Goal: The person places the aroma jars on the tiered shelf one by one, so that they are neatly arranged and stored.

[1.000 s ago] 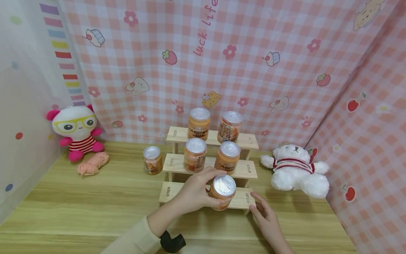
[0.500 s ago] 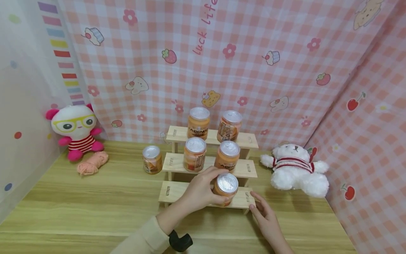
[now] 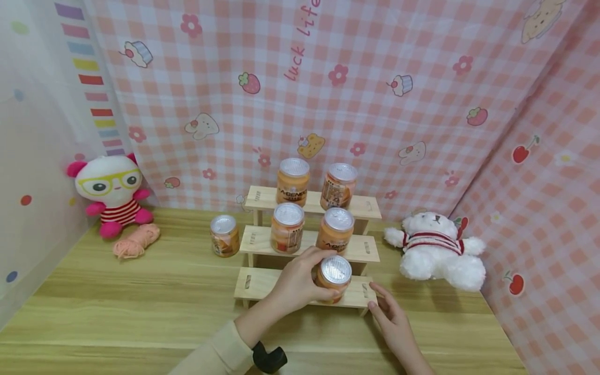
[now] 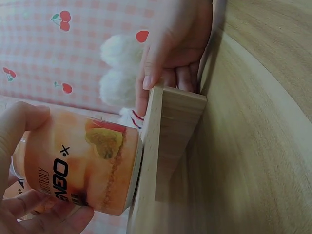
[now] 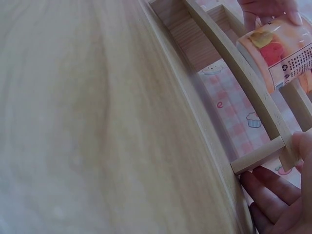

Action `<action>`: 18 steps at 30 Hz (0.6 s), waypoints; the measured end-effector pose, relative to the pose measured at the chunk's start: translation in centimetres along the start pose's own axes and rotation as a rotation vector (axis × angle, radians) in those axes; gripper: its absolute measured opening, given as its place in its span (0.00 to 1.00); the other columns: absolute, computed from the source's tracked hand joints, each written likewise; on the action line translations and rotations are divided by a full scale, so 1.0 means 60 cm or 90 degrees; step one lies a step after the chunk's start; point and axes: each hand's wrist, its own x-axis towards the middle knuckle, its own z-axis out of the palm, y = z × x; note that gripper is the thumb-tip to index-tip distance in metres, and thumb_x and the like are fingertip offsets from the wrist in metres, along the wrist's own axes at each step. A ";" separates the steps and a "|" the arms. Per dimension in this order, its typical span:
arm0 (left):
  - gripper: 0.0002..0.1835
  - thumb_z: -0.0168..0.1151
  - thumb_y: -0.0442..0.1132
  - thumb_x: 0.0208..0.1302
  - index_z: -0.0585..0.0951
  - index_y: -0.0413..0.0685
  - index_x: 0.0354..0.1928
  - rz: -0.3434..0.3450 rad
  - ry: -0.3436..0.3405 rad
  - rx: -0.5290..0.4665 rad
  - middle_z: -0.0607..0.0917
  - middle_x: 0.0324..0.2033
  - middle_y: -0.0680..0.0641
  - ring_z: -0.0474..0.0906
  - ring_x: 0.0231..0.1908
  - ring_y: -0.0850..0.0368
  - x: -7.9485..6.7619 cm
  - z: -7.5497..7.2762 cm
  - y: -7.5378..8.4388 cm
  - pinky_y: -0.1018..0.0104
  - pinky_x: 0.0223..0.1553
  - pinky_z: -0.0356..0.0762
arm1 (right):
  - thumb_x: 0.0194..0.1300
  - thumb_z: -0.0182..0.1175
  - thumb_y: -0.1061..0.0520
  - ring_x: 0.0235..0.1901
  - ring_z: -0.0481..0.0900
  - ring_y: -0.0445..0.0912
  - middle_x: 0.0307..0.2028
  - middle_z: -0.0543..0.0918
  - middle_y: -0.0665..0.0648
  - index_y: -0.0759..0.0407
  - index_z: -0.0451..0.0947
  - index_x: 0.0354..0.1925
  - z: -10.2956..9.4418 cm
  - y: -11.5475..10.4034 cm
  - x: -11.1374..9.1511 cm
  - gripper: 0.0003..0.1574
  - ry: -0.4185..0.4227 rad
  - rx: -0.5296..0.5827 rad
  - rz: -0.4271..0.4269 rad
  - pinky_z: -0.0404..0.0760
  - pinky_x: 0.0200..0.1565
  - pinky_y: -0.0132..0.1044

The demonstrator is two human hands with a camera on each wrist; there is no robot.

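Note:
My left hand [image 3: 297,281] grips an orange-labelled can [image 3: 335,278] with a silver lid, thumb on its near side and fingers round the far side. In the left wrist view, the base of the can [image 4: 87,161] meets the bottom step of the wooden tiered shelf [image 4: 155,131]. At that step's right end, my right hand [image 3: 392,320] holds the shelf, thumb on the top edge and fingers below, beside the leg, as the right wrist view shows. Two similar cans stand on the middle step, including one can [image 3: 288,229] at left. The top step bears two more, one being a can [image 3: 293,182].
Left of the shelf, another can [image 3: 225,237] stands on the wooden table [image 3: 117,312]. A panda plush [image 3: 112,190] and a pink yarn skein [image 3: 137,241] lie at far left. A white bear plush [image 3: 438,252] lies at right. Checked cloth [image 3: 262,104] hangs behind.
My left hand has shifted the can slightly right and back, onto the bottom step, then held almost still. My right hand has stayed at the step's end.

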 end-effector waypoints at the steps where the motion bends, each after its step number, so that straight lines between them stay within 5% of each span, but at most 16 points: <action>1: 0.39 0.80 0.46 0.42 0.76 0.52 0.60 -0.002 0.000 0.001 0.78 0.48 0.56 0.75 0.48 0.61 0.000 0.001 0.000 0.61 0.49 0.76 | 0.69 0.55 0.64 0.46 0.78 0.38 0.48 0.81 0.68 0.63 0.68 0.64 0.000 0.000 0.000 0.26 -0.001 0.002 -0.002 0.73 0.47 0.24; 18: 0.40 0.78 0.49 0.45 0.73 0.53 0.63 -0.007 -0.012 0.000 0.77 0.50 0.54 0.74 0.50 0.59 -0.005 0.003 -0.002 0.58 0.51 0.74 | 0.70 0.55 0.63 0.46 0.78 0.37 0.49 0.80 0.68 0.63 0.67 0.64 0.000 -0.001 0.000 0.26 -0.002 -0.012 0.004 0.72 0.47 0.23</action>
